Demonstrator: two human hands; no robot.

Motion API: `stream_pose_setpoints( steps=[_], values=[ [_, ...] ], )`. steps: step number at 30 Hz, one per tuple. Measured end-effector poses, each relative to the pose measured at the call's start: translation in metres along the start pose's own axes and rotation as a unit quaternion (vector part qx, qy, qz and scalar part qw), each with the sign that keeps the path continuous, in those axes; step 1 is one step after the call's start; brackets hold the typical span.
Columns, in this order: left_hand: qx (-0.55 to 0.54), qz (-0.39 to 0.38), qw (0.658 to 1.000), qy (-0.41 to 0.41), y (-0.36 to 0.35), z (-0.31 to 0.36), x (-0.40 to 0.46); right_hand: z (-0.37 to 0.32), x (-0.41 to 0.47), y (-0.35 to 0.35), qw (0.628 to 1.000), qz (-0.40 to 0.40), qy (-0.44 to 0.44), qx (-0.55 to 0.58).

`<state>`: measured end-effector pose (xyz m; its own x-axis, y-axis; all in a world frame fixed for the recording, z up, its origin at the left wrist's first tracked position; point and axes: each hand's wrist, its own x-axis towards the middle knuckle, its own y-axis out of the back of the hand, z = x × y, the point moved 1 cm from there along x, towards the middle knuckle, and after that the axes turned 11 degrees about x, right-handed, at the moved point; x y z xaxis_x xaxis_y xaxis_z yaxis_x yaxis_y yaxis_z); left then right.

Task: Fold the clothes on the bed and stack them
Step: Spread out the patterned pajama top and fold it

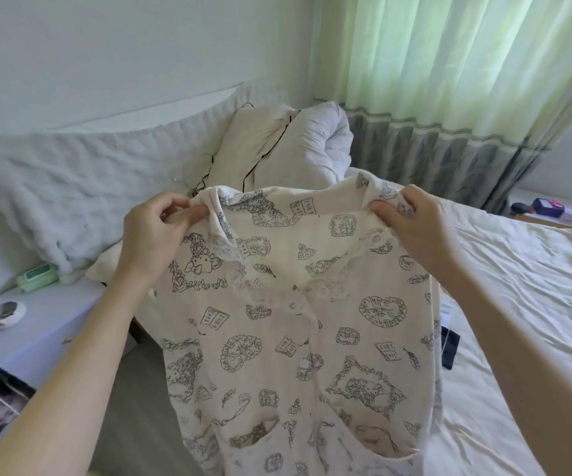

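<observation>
Head view: cream cartoon-print pajama top (298,304), lace collar, buttoned, hangs over the bed (518,286); left hand (154,231) and right hand (411,228) pinch its shoulders.

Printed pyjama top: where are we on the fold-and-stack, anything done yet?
Early. Done: no folded stack is in view. In hand: the printed pyjama top hangs unfolded, front facing the camera, pinched at the shoulders by the left hand and right hand. Left: fold it, then the dark garment lying on the bed beside it, then stack.
</observation>
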<state>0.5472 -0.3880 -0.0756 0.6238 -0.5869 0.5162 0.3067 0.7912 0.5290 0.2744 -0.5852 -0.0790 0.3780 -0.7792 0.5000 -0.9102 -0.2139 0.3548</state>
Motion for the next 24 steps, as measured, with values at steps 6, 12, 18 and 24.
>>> stream_pose_setpoints(
  steps=[6, 12, 18, 24],
  values=[
    [0.045, -0.002, 0.998, 0.039, -0.064, -0.077, 0.056, 0.073, 0.061, -0.078, 0.997, -0.060, -0.037, -0.041],
    [0.129, -0.071, 0.985, 0.087, -0.175, -0.201, 0.121, 0.207, 0.134, -0.188, 0.977, -0.120, -0.085, -0.156],
    [0.202, -0.170, 0.956, 0.131, -0.306, -0.333, 0.163, 0.367, 0.176, -0.306, 0.951, -0.165, -0.160, -0.206],
    [0.252, -0.203, 0.932, 0.164, -0.412, -0.435, 0.156, 0.496, 0.170, -0.378, 0.925, -0.187, -0.191, -0.271]
  ],
)
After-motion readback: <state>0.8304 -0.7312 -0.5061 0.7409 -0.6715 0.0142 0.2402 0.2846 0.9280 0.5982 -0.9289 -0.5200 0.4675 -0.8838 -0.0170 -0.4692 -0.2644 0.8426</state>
